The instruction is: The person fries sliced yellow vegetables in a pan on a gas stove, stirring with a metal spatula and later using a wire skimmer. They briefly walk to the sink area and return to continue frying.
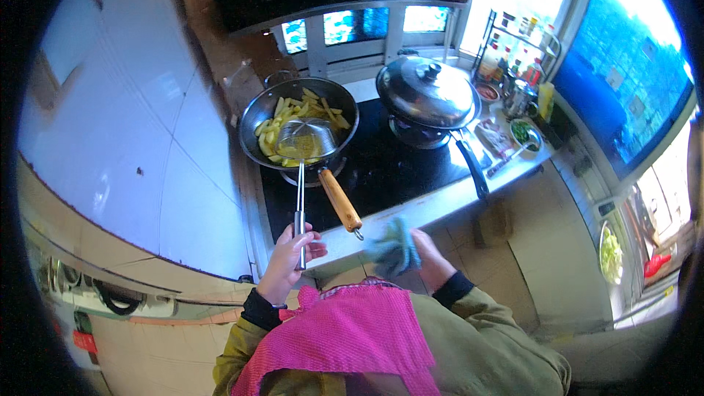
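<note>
My left hand (293,260) grips the steel handle of a wire mesh skimmer (306,140), whose basket rests over the wok. Inside the dark wok (353,115) lie yellow potato strips (275,124) in what looks like oil. The wok's wooden handle (340,201) points towards me, between my two hands. My right hand (432,257) holds a bunched blue-green cloth (395,250), slightly blurred, by the front edge of the counter. A second pan (472,179) with a domed steel lid (429,91) sits on the right burner.
Black glass cooktop (374,170) under both pans. At the right are a bowl of chopped greens (520,131) with a spoon, a plastic bag (495,136), a metal pitcher (518,100) and a spice rack (528,38). A tiled wall (137,121) stands left. The lidded pan's black handle juts over the counter edge.
</note>
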`<state>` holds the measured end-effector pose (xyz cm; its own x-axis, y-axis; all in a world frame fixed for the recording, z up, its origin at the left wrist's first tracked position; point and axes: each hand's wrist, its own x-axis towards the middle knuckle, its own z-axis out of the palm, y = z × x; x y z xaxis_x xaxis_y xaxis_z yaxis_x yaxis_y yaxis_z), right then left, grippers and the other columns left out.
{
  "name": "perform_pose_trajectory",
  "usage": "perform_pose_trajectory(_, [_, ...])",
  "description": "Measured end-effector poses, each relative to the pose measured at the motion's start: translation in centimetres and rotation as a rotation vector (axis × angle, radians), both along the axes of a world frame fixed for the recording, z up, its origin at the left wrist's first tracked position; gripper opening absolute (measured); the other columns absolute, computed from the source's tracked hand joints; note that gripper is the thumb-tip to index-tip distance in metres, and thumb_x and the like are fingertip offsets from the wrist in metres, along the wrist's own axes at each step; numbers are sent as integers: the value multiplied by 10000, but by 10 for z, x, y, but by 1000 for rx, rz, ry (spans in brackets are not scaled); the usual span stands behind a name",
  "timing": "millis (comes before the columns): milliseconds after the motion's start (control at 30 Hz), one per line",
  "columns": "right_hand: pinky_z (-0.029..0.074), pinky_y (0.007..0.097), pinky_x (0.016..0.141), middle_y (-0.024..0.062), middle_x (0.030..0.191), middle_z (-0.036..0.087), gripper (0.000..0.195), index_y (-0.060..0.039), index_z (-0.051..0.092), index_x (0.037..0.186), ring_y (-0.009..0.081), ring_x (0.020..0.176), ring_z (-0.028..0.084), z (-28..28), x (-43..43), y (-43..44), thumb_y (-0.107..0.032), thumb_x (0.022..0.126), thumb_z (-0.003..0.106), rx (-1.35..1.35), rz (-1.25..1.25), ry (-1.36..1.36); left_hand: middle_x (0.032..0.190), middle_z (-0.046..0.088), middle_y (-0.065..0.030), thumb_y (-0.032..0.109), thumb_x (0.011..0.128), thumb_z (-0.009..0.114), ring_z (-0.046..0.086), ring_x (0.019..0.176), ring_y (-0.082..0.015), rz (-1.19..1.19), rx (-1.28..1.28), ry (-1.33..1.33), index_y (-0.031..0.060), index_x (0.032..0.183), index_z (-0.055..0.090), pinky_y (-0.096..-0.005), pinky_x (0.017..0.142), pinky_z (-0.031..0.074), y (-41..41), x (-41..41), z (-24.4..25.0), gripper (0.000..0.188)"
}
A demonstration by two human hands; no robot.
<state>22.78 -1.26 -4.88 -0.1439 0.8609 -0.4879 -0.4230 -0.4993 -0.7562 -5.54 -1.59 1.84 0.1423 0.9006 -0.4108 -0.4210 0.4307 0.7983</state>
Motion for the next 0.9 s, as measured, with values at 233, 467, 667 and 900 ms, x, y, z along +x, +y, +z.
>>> perform_pose_trajectory(233, [524, 314, 489, 105, 774, 622, 236, -55, 512, 1091, 214, 601, 638, 37, 45, 17, -217, 937, 435, 133, -104, -177, 667, 444, -29, 130, 896, 531, 451, 447, -103, 18, 103, 40, 46, 1082, 392, -241, 422, 386, -14, 10, 1, 246])
perform_pose_trajectory(467, [520, 275, 692, 78, 991, 603, 437, -46, 423, 1300, 162, 825, 612, 108, 9, 14, -180, 900, 538, 231, 181, 37, 703, 446, -31, 99, 899, 513, 445, 512, -103, 98, 313, 162, 4, 1132, 385, -268, 498, 434, -9, 29, 23, 282])
perform_pose_trajectory(667, [443, 251, 861, 64, 1200, 509, 512, -51, 317, 1387, 127, 1027, 511, 140, -44, 13, -171, 926, 507, 384, 605, 34, 760, 494, -27, 170, 905, 531, 496, 603, -98, 98, 123, -37, 38, 1047, 448, -261, 535, 434, 2, 37, 53, 211])
perform_pose_trajectory(900, [423, 245, 869, 59, 1148, 553, 474, -57, 359, 1363, 117, 997, 528, 155, -97, 19, -189, 935, 511, 126, 441, 245, 1136, 506, -119, 372, 940, 444, 531, 1021, -238, 51, 126, -208, 90, 1244, 437, -385, 868, 461, 5, 29, 26, 415])
